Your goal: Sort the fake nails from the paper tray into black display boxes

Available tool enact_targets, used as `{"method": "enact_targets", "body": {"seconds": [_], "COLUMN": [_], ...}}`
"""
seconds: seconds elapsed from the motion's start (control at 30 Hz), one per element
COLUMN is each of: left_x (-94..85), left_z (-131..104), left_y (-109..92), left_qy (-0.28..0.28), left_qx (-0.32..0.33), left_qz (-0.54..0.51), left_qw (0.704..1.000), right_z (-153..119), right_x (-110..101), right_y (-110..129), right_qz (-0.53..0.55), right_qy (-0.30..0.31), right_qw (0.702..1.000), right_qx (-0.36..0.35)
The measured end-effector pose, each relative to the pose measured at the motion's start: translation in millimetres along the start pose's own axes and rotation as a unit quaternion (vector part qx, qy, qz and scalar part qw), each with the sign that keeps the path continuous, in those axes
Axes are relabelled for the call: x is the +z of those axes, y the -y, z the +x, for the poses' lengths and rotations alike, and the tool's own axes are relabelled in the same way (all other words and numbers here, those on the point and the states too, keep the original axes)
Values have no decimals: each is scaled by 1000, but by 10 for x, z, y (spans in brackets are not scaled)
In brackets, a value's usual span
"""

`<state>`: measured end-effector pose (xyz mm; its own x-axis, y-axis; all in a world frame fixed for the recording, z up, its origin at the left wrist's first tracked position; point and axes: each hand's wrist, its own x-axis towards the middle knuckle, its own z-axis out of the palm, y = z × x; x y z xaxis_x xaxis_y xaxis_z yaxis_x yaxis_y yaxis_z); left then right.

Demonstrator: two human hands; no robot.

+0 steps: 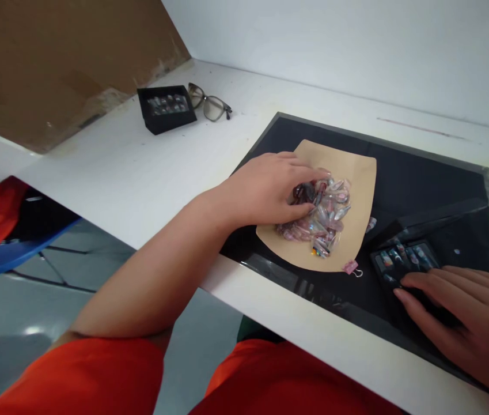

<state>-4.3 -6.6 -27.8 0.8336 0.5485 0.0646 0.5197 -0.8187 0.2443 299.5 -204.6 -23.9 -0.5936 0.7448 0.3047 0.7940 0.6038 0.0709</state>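
A pile of shiny, almond-shaped press-on nails (328, 216) lies on a tan paper sheet (360, 178), mostly clear, pinkish and silvery. My left hand (270, 187) rests over the pile's left side, thumb and forefinger apart, with dark red nails showing in the gap. At the lower right, a small black box (404, 259) holds rows of dark, patterned press-on nails. Over its near end is my right hand (464, 311). Its thumb and forefinger tips are close together at the box; whatever lies between them is hidden.
The paper and box lie on a black mat (425, 178) taped to a white table (149, 184). A pink binder clip (350, 266) grips the paper's corner. Farther back stand another black box (166, 109) of nails and eyeglasses (213, 106). A brown board (67, 63) rises at left.
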Motion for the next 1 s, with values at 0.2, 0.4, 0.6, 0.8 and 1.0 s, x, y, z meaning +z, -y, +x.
{"method": "enact_targets", "body": {"seconds": [0.2,0.4,0.6,0.8,1.0], "left_x": [26,26,32,11,14], "left_z": [-27,-19,-18,-20,-15], "left_y": [21,29,6,-4,-6], "left_qy": [-35,-31,-24,-7,7], "left_qx": [23,20,13,14,16], "left_qz": [-21,-29,-41,-49,-51], "left_qw": [999,999,999,999,999], "right_z": [-94,-134,-125,-88,-102], "right_x": [-8,5,12,7,5], "right_y": [-48,-81,-132,-166,-130], "right_qz": [57,108,128,132,129], "right_qy": [11,3,-1,-2,-2], "right_qw": [998,993,991,991,992], "right_qx": [13,37,28,-12,-2]}}
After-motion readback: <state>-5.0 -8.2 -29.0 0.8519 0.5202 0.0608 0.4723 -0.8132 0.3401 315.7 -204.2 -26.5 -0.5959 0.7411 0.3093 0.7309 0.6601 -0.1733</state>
